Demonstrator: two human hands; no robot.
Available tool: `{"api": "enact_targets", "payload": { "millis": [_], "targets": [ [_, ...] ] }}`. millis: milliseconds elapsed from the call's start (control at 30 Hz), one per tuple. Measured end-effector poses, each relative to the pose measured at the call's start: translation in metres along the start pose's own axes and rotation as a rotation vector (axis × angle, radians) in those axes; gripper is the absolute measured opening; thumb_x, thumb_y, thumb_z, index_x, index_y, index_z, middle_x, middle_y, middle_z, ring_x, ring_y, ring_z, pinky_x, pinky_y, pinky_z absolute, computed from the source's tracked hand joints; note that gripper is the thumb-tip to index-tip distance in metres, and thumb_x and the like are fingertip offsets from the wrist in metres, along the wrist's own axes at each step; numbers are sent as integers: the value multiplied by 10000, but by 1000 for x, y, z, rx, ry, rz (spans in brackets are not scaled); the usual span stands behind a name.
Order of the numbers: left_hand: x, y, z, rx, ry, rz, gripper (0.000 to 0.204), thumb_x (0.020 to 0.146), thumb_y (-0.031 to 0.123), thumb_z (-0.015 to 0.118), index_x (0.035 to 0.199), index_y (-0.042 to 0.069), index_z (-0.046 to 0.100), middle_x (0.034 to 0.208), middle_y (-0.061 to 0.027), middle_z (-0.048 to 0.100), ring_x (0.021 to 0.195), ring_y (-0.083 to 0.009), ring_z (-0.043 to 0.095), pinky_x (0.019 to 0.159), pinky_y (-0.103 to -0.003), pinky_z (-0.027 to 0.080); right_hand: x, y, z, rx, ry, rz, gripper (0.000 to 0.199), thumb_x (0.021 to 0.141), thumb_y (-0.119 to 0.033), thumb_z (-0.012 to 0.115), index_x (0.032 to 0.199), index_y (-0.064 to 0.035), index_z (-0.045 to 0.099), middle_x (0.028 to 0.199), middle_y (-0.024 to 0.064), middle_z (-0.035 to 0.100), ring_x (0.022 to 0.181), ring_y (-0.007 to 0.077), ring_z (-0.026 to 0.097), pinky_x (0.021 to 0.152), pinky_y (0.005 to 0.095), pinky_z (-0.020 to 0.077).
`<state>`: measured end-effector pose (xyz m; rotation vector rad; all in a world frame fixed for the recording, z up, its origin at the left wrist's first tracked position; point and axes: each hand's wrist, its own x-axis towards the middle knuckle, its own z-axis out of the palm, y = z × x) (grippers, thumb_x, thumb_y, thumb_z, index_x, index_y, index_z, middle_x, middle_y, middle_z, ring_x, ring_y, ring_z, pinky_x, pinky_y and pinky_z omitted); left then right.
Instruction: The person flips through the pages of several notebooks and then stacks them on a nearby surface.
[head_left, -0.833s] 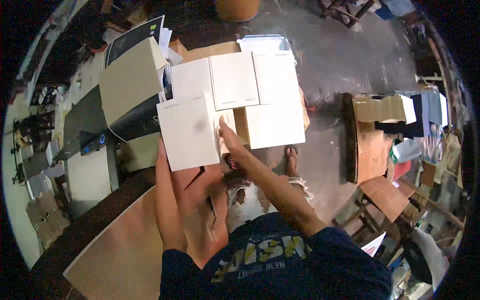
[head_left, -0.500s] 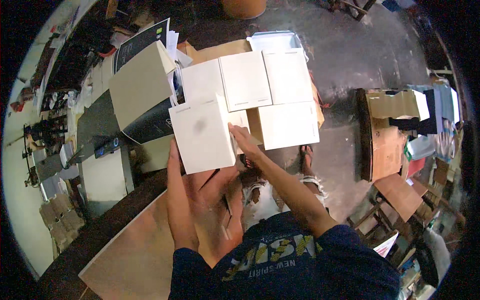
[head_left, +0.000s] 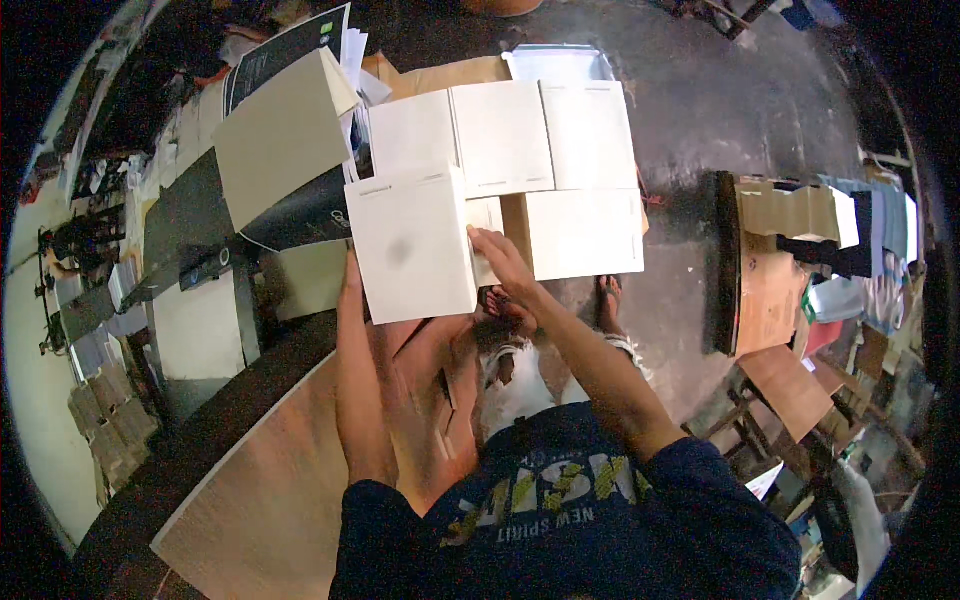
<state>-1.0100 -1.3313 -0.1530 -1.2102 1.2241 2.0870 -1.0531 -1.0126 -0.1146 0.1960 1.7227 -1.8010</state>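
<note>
White card sheet [head_left: 412, 245], just left of centre, is held up from beneath by the left hand [head_left: 350, 290], mostly hidden behind its lower left edge. The right hand [head_left: 500, 262], fingers half curled, touches its right edge at 3 o'clock. More sheets [head_left: 500, 135] lie at 12 o'clock, bare floor [head_left: 690, 120] beyond at 2.

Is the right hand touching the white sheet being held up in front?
Touching. The head view shows the right hand with fingertips pressed against the right edge of the white sheet, no gap visible.
</note>
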Motion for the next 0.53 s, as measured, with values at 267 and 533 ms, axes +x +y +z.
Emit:
{"api": "enact_targets", "payload": {
  "millis": [267,533],
  "targets": [
    [-62,-18,32,-72,13,317,555,996,470,410,1340,60,556,1248,-127,641,1112,-279,623,930,-422,541,-17,-56,-11,176,-100,440,984,920,-737,421,1543,0,226,1571,220,289,1465,325,260,1161,473,276],
    [-93,-53,25,-313,48,263,411,1011,271,395,1277,11,569,1233,-83,632,1101,-239,618,960,-366,513,-8,-6,35,314,-287,305,1198,804,-913,123,1559,13,27,1621,263,-4,1513,352,11,1218,467,85]
  ]
}}
